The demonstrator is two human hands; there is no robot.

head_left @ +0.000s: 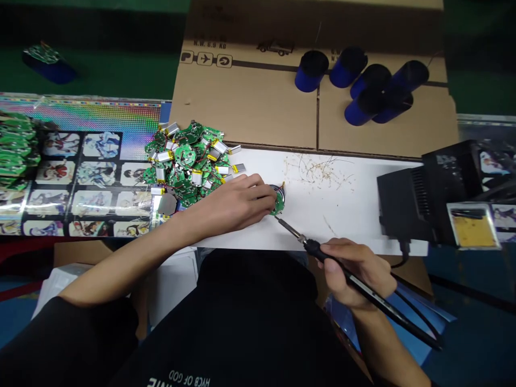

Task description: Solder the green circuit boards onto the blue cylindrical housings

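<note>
My right hand (357, 271) is closed round the dark handle of a soldering iron (328, 255), whose tip points up and left. The tip is at the lower edge of a small round green circuit board (279, 206); whether it touches cannot be made out. My left hand (250, 201) is closed over the board's left side, its fingertips hiding part of it. A dark wire curls along the board's upper edge. Just left of that hand lies a heap of green circuit boards (186, 156) with silver, yellow-taped battery cells among them.
A black soldering station (407, 201) stands at right beside a yellow sponge (473, 228) in a tray. Wire scraps (318, 171) lie on the white work surface (318, 215). Behind, several blue-black cylinders (312, 71) stand on cardboard (250, 107). More boards (16, 150) are stacked far left.
</note>
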